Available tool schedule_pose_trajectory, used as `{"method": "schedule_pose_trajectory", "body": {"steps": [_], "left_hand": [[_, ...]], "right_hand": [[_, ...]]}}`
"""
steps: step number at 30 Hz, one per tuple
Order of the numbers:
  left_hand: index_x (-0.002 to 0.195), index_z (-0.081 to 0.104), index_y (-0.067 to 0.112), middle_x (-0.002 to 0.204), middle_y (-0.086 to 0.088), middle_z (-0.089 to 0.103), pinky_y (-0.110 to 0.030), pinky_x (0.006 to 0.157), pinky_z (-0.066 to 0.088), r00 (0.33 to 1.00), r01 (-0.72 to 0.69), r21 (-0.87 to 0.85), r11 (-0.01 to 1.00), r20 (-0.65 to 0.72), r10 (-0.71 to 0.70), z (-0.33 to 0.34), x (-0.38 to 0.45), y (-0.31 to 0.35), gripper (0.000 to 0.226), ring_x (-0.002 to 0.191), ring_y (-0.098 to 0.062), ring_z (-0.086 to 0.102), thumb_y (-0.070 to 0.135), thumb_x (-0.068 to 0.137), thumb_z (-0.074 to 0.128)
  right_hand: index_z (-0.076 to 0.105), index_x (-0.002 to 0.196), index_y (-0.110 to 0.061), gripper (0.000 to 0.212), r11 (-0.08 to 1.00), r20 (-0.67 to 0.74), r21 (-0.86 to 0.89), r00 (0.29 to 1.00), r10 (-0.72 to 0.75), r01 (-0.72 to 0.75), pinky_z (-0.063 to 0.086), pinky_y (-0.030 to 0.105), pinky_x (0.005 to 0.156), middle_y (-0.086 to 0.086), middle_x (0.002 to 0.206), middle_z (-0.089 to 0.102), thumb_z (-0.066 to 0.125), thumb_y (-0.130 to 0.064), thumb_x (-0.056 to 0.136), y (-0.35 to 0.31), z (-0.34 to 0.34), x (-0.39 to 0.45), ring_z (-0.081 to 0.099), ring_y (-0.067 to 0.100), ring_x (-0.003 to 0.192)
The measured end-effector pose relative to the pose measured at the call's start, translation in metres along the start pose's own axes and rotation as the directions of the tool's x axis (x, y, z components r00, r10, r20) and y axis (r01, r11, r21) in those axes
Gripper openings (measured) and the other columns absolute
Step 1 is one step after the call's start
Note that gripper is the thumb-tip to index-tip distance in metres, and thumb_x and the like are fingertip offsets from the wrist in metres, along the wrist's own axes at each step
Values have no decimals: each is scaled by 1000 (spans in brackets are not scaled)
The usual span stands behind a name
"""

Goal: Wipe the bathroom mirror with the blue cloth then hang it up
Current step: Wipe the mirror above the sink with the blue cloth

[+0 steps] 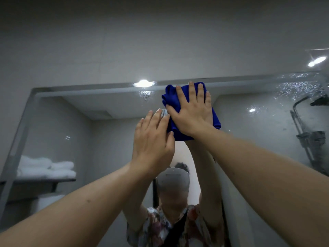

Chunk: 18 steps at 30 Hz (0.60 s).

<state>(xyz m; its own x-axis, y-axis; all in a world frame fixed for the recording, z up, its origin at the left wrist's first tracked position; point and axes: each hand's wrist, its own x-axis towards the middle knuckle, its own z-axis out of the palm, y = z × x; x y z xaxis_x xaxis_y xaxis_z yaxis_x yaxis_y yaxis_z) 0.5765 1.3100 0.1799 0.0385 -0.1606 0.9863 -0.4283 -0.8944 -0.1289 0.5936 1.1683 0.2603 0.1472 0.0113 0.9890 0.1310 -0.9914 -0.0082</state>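
Note:
The bathroom mirror [106,125] fills the lower part of the head view, under a grey tiled wall. A bunched blue cloth [170,94] lies against the glass just below the mirror's top edge. My right hand [191,113] is spread flat over the cloth and presses it to the mirror. My left hand [151,139] is raised beside it, fingers straight and together, with its thumb at the cloth's lower left edge. Whether something small is behind its fingertips I cannot tell. Both forearms reach up from the bottom corners.
Water droplets [293,86] speckle the mirror's upper right part. The glass reflects folded white towels [46,168] on a shelf at the left, a shower fitting [306,136] at the right, a lamp [144,83] and a person with raised arms.

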Motion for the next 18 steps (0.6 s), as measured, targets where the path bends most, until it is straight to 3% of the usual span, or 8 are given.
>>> {"method": "schedule_pose_trajectory", "body": {"steps": [4,10,13,15,18], "left_hand": [[150,42,18,161,-6,36,-47,125,18,996,-89,45,995,-7,90,-3,6,-11,59,152,-26,25,39,95,39],[153,36,21,165,-3,28,-47,126,14,1000,-25,46,999,16,24,-9,17,-24,61,154,-22,18,44,97,32],[154,34,23,166,-3,25,-48,126,13,1000,23,57,998,21,-24,-9,25,-29,58,155,-23,15,45,100,35],[155,32,23,167,-3,23,-48,126,12,999,48,53,997,12,-49,-9,28,-31,57,155,-24,14,44,102,38],[155,32,23,167,-4,22,-48,126,13,998,67,45,997,1,-67,-12,32,-31,57,155,-24,15,43,102,40]], "right_hand": [[3,164,-33,78,999,-19,-5,999,-40,40,-5,52,127,7,172,-8,20,-72,98,2,-1,19,-12,32,158],[4,164,-34,76,1000,-50,-20,999,-10,9,-1,53,127,8,172,-8,21,-70,99,0,-2,41,-9,32,158],[15,163,-30,72,1000,-145,-2,989,-28,28,7,57,126,10,171,7,25,-67,101,-4,-2,36,4,35,157],[15,163,-32,72,998,-98,-22,993,-67,65,3,58,126,8,171,11,21,-68,101,-3,-3,34,3,35,158],[2,164,-35,76,994,1,-55,996,-92,92,-7,58,125,6,173,-4,13,-73,99,2,-4,35,-10,34,158]]}}
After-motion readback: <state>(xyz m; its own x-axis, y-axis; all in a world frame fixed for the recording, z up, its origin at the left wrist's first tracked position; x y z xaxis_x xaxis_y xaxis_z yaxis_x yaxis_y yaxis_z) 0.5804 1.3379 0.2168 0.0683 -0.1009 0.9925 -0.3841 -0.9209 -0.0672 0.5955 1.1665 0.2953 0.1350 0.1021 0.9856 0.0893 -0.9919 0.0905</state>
